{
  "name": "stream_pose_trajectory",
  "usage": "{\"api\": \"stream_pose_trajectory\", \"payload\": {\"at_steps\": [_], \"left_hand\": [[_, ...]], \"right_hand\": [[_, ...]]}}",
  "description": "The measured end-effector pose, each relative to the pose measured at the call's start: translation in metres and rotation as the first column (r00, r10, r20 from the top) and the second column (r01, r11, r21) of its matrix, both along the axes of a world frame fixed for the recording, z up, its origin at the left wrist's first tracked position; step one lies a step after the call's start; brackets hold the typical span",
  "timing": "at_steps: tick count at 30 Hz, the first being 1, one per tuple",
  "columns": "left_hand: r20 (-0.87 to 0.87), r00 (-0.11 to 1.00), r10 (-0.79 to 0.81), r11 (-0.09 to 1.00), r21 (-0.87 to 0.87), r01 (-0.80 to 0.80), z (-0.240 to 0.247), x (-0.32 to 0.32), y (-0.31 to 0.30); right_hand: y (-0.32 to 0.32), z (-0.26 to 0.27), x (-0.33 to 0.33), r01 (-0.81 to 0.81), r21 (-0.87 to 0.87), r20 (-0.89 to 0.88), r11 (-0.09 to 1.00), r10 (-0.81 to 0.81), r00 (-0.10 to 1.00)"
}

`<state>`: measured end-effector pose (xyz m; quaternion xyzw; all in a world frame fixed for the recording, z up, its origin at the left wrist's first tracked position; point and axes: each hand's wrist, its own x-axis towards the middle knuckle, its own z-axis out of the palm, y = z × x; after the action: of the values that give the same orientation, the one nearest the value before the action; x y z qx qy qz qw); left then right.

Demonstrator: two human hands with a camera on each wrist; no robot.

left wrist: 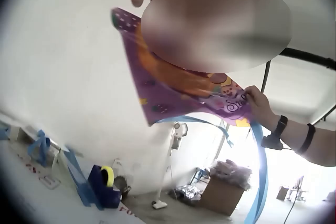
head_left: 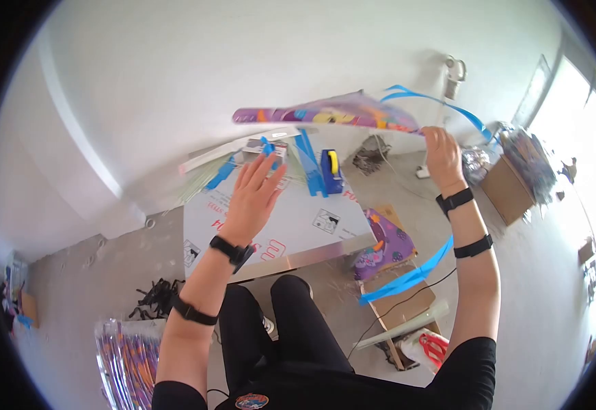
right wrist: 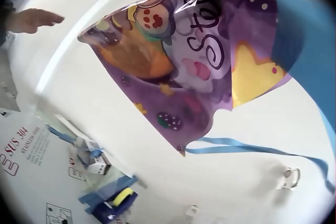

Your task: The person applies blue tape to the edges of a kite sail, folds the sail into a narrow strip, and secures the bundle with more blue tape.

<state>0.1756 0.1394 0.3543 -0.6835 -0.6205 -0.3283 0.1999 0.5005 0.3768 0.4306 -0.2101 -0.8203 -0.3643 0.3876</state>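
Observation:
My right hand [head_left: 445,164] pinches one corner of a thin purple kite [head_left: 339,116] with a cartoon print and holds it up in the air against the white wall. Light blue ribbon tails [right wrist: 236,145] trail from the kite, and its printed face shows in the right wrist view. My left hand [head_left: 251,195] is raised above the table with its fingers extended, apart from the kite. A grey blurred oval covers part of the kite in the left wrist view.
The white-topped table [head_left: 298,225] bears a blue tape dispenser [head_left: 332,171], blue strips [head_left: 309,164] and thin pale sticks [head_left: 206,176]. Another purple printed sheet [head_left: 387,246] lies at the table's right, near cardboard. Shiny printed film [head_left: 130,362] is at lower left; a cardboard box [head_left: 506,191] stands right.

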Motion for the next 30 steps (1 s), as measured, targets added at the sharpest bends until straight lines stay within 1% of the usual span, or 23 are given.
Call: {"api": "stream_pose_trajectory", "payload": {"at_steps": [1, 2, 4, 6, 7, 9, 11, 13, 14, 15, 16, 17, 18, 19, 20, 21, 22, 23, 24, 25, 27, 28, 30], "left_hand": [[-0.063, 0.998, 0.006, 0.999, 0.045, -0.003, 0.008, -0.001, 0.007], [-0.124, 0.992, 0.012, 0.996, 0.087, -0.002, 0.014, -0.004, 0.013], [-0.152, 0.986, 0.068, 0.995, 0.08, -0.057, 0.016, -0.011, 0.023], [-0.228, 0.963, 0.144, 0.983, 0.147, -0.112, 0.011, -0.02, 0.032], [-0.229, 0.962, 0.147, 0.984, 0.137, -0.117, 0.001, -0.028, 0.033], [-0.173, 0.978, 0.12, 0.99, -0.053, -0.131, -0.018, -0.045, 0.036], [-0.212, 0.973, 0.095, 0.995, -0.024, -0.102, -0.028, -0.052, 0.033], [-0.253, 0.965, 0.064, 0.998, 0.013, -0.063, -0.034, -0.056, 0.029], [-0.202, 0.976, 0.081, 0.993, -0.07, -0.097, -0.037, -0.056, 0.025], [-0.154, 0.983, 0.102, 0.98, -0.154, -0.126, -0.039, -0.057, 0.023], [-0.092, 0.994, 0.053, 0.996, -0.067, -0.059, -0.038, -0.055, 0.021], [-0.091, 0.995, 0.041, 0.997, -0.068, -0.047, -0.038, -0.055, 0.018], [-0.068, 0.996, 0.054, 0.99, -0.129, -0.062, -0.037, -0.055, 0.015], [-0.046, 0.997, 0.069, 0.979, -0.192, -0.076, -0.037, -0.055, 0.01], [-0.022, 0.998, 0.06, 0.979, -0.193, -0.063, -0.033, -0.053, 0.005], [-0.026, 0.999, 0.047, 0.979, -0.199, -0.051, -0.032, -0.054, 0.001], [-0.029, 0.999, 0.024, 0.975, -0.221, -0.03, -0.031, -0.056, -0.004], [-0.03, 1.0, 0.006, 0.97, -0.244, -0.013, -0.029, -0.056, -0.011], [-0.022, 0.999, 0.025, 0.968, -0.251, -0.03, -0.028, -0.055, -0.019], [-0.025, 0.999, 0.021, 0.966, -0.259, -0.027, -0.03, -0.057, -0.026], [0.01, 0.998, 0.064, 0.965, -0.256, -0.059, -0.036, -0.064, -0.041], [0.03, 0.995, 0.095, 0.964, -0.252, -0.085, -0.041, -0.066, -0.048], [0.047, 0.993, 0.11, 0.958, -0.271, -0.093, -0.049, -0.075, -0.059]], "right_hand": [[-0.004, -0.006, -0.018, -0.079, -0.024, 0.015, 0.997, 0.079, 0.997], [-0.006, -0.012, -0.034, -0.102, -0.026, 0.012, 0.994, 0.102, 0.995], [-0.011, -0.028, -0.061, -0.244, -0.11, 0.033, 0.964, 0.248, 0.968], [-0.015, -0.045, -0.08, -0.275, -0.16, 0.028, 0.948, 0.283, 0.959], [-0.018, -0.053, -0.086, -0.289, -0.207, 0.029, 0.935, 0.301, 0.953], [-0.021, -0.065, -0.093, -0.29, -0.266, 0.035, 0.919, 0.31, 0.95], [-0.031, -0.071, -0.1, -0.3, -0.285, -0.037, 0.91, 0.302, 0.952], [-0.055, -0.081, -0.101, -0.312, -0.239, -0.084, 0.919, 0.301, 0.95], [-0.073, -0.094, -0.099, -0.299, -0.345, -0.167, 0.89, 0.255, 0.952], [-0.09, -0.108, -0.097, -0.292, -0.444, -0.245, 0.847, 0.198, 0.949], [-0.103, -0.128, -0.095, -0.301, -0.734, -0.238, 0.609, 0.185, 0.954], [-0.112, -0.151, -0.095, -0.273, -0.919, -0.23, 0.286, 0.176, 0.957], [-0.119, -0.18, -0.102, -0.27, -0.92, -0.23, 0.285, 0.165, 0.959], [-0.125, -0.211, -0.112, -0.573, -0.817, -0.574, -0.068, -0.003, 0.819], [-0.126, -0.229, -0.116, -0.807, -0.492, -0.766, -0.326, -0.278, 0.58], [-0.122, -0.233, -0.112, -0.813, -0.487, -0.766, -0.319, -0.29, 0.573], [-0.115, -0.233, -0.109, -0.908, -0.183, -0.771, -0.376, -0.518, 0.37], [-0.105, -0.239, -0.104, -0.927, 0.14, -0.669, -0.348, -0.723, 0.17], [-0.089, -0.255, -0.094, -0.846, 0.311, -0.706, -0.433, -0.702, 0.1], [-0.08, -0.259, -0.087, -0.779, 0.453, -0.724, -0.433, -0.689, -0.038], [-0.088, -0.224, -0.076, -0.852, 0.464, -0.719, -0.243, -0.665, -0.201], [-0.087, -0.216, -0.071, -0.851, 0.464, -0.717, -0.244, -0.668, -0.199], [-0.077, -0.206, -0.053, -0.849, 0.478, -0.744, -0.227, -0.619, -0.253]]}}
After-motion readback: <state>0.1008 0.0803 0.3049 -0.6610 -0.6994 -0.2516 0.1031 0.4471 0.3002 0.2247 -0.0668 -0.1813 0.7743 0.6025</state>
